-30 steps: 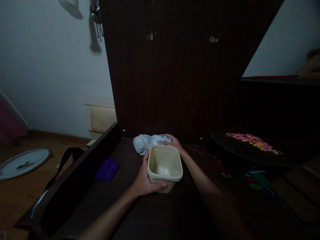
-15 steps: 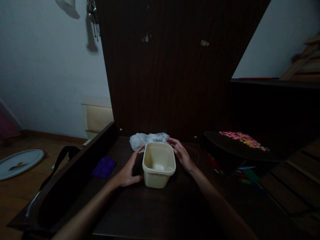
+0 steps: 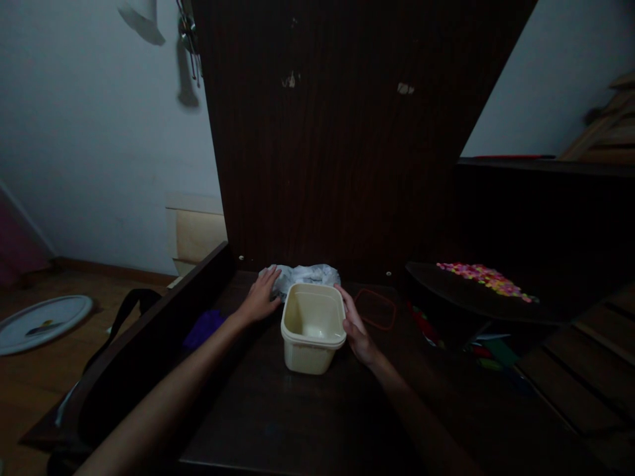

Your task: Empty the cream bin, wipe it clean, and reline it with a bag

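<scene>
A cream plastic tub (image 3: 311, 357) stands upright on the dark wooden desk, its open top showing a bare inside. My right hand (image 3: 358, 330) is against the tub's right side, with the thumb by the rim and the fingers along the wall, so it holds the tub there. Behind the tub lies a crumpled white plastic bag (image 3: 317, 273). My left hand (image 3: 260, 299) reaches to the left end of this bag, fingers stretched out over it and apart from the tub. Whether the fingertips press on the bag, I cannot tell.
A purple cloth (image 3: 203, 328) lies left, by the raised side board (image 3: 149, 350). A thin reddish rounded frame (image 3: 377, 309) lies right of the tub. Small colourful pieces (image 3: 486, 277) cover part of a dark corner shelf (image 3: 446, 294). A tall dark panel (image 3: 337, 165) rises behind.
My left hand has moved away from the tub, up and left to the white bag. My right hand has come in against the tub's side, uncovering the reddish frame.
</scene>
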Tool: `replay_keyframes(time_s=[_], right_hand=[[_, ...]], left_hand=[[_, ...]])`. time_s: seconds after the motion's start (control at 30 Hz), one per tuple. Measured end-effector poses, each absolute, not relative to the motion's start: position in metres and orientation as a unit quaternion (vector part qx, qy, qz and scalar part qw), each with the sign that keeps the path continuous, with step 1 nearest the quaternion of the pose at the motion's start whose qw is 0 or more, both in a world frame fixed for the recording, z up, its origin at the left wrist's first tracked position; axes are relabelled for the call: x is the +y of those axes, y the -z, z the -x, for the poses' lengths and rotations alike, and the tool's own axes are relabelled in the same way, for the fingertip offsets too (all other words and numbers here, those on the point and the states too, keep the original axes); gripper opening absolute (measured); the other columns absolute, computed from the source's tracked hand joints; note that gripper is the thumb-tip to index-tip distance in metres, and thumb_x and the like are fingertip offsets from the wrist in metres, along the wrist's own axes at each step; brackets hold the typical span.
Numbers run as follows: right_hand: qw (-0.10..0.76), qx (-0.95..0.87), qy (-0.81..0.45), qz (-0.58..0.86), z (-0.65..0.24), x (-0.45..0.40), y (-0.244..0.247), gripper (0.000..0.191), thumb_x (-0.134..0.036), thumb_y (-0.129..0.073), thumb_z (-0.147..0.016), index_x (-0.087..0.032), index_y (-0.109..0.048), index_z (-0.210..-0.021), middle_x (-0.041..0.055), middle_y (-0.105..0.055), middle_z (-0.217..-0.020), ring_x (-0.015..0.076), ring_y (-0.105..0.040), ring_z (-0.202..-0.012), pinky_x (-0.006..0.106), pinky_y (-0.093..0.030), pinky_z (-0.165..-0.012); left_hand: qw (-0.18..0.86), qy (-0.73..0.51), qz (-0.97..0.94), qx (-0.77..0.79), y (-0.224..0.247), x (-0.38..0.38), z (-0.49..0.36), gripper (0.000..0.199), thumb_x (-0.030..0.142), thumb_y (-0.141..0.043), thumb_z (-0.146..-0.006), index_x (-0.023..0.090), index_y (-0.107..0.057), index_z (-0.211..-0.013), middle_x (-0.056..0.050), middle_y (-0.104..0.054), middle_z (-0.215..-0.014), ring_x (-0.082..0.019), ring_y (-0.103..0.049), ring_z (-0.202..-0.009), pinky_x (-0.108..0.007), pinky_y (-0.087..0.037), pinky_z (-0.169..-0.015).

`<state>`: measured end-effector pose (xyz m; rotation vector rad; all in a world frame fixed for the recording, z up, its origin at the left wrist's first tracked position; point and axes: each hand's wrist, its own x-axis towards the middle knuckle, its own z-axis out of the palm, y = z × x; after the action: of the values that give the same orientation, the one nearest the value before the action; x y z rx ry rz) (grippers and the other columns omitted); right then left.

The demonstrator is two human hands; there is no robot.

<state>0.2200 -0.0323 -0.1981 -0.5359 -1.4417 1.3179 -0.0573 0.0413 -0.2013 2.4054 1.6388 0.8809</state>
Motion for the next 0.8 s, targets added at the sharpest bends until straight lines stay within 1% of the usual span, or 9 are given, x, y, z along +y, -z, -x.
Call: replay_keyframes(time_s=[0.13, 0.17, 0.23, 0.3, 0.4, 0.5, 0.6, 0.7, 0.8], right_hand=[[0.534, -0.593, -0.561, 0.22, -0.221, -0.034, 0.195, 0.088, -0.063, -0.074, -0.075, -0.031, -0.037, -0.147, 0.0117, -0.047, -0.153, 0.0324, -0.042, -0.144, 0.051, -0.028, -0.121], [0.534, -0.592, -0.563, 0.219, -0.221, -0.034, 0.194, 0.086, -0.062, -0.075, -0.075, -0.031, -0.038, -0.146, 0.0116, -0.047, -0.153, 0.0322, -0.043, -0.143, 0.051, -0.029, -0.121], [0.532, -0.592, -0.565, 0.218, -0.222, -0.033, 0.193, 0.085, -0.06, -0.077, -0.075, -0.032, -0.038, -0.145, 0.0115, -0.047, -0.154, 0.0318, -0.044, -0.143, 0.051, -0.029, -0.121], [0.532, -0.591, -0.566, 0.218, -0.223, -0.031, 0.193, 0.085, -0.059, -0.078, -0.074, -0.032, -0.039, -0.144, 0.0114, -0.046, -0.154, 0.0317, -0.045, -0.142, 0.051, -0.03, -0.12], [0.535, -0.587, -0.567, 0.217, -0.222, -0.029, 0.195, 0.084, -0.059, -0.079, -0.073, -0.032, -0.041, -0.143, 0.0114, -0.047, -0.154, 0.032, -0.046, -0.141, 0.051, -0.032, -0.119], [0.537, -0.593, -0.559, 0.22, -0.224, -0.028, 0.197, 0.083, -0.058, -0.079, -0.073, -0.033, -0.042, -0.143, 0.0113, -0.05, -0.152, 0.0322, -0.048, -0.14, 0.052, -0.036, -0.117], [0.536, -0.614, -0.534, 0.226, -0.229, -0.025, 0.193, 0.08, -0.054, -0.08, -0.075, -0.033, -0.043, -0.143, 0.0108, -0.051, -0.151, 0.0308, -0.046, -0.142, 0.052, -0.032, -0.119], [0.529, -0.643, -0.492, 0.254, -0.233, -0.02, 0.182, 0.072, -0.049, -0.08, -0.076, -0.031, -0.049, -0.139, 0.0108, -0.051, -0.151, 0.03, -0.044, -0.143, 0.051, -0.03, -0.121], [0.527, -0.662, -0.448, 0.287, -0.234, -0.015, 0.161, 0.06, -0.049, -0.078, -0.079, -0.03, -0.057, -0.132, 0.01, -0.056, -0.145, 0.0299, -0.048, -0.139, 0.05, -0.035, -0.117]], left_hand=[[0.031, -0.254, -0.787, 0.561, 0.201, 0.046, 0.061, 0.053, 0.021, -0.062, -0.08, 0.017, -0.061, -0.133, -0.017, -0.063, -0.14, -0.037, -0.048, -0.14, -0.06, -0.027, -0.121], [0.025, -0.25, -0.784, 0.567, 0.201, 0.045, 0.063, 0.047, 0.021, -0.061, -0.08, 0.018, -0.065, -0.126, -0.016, -0.067, -0.134, -0.036, -0.052, -0.135, -0.059, -0.028, -0.12], [0.019, -0.246, -0.773, 0.584, 0.2, 0.043, 0.071, 0.034, 0.023, -0.058, -0.083, 0.017, -0.071, -0.114, -0.018, -0.072, -0.124, -0.036, -0.059, -0.125, -0.054, -0.037, -0.114], [0.018, -0.249, -0.756, 0.605, 0.197, 0.042, 0.08, 0.029, 0.028, -0.055, -0.086, 0.015, -0.075, -0.102, -0.02, -0.074, -0.114, -0.036, -0.063, -0.116, -0.05, -0.045, -0.105], [0.027, -0.269, -0.723, 0.636, 0.19, 0.042, 0.096, 0.032, 0.033, -0.051, -0.087, 0.014, -0.076, -0.089, -0.02, -0.076, -0.104, -0.035, -0.066, -0.105, -0.043, -0.049, -0.095], [0.047, -0.306, -0.689, 0.655, 0.18, 0.041, 0.11, 0.038, 0.038, -0.045, -0.089, 0.015, -0.075, -0.084, -0.016, -0.078, -0.093, -0.031, -0.069, -0.093, -0.036, -0.05, -0.084], [0.063, -0.355, -0.655, 0.664, 0.167, 0.038, 0.119, 0.045, 0.042, -0.04, -0.089, 0.015, -0.074, -0.082, -0.011, -0.076, -0.083, -0.027, -0.068, -0.08, -0.031, -0.049, -0.073], [0.07, -0.409, -0.627, 0.659, 0.151, 0.035, 0.121, 0.046, 0.046, -0.04, -0.088, 0.014, -0.073, -0.08, -0.008, -0.074, -0.078, -0.025, -0.065, -0.076, -0.028, -0.046, -0.067], [0.077, -0.463, -0.609, 0.64, 0.136, 0.033, 0.118, 0.046, 0.049, -0.042, -0.086, 0.014, -0.071, -0.078, -0.005, -0.071, -0.075, -0.022, -0.061, -0.074, -0.026, -0.043, -0.065]])
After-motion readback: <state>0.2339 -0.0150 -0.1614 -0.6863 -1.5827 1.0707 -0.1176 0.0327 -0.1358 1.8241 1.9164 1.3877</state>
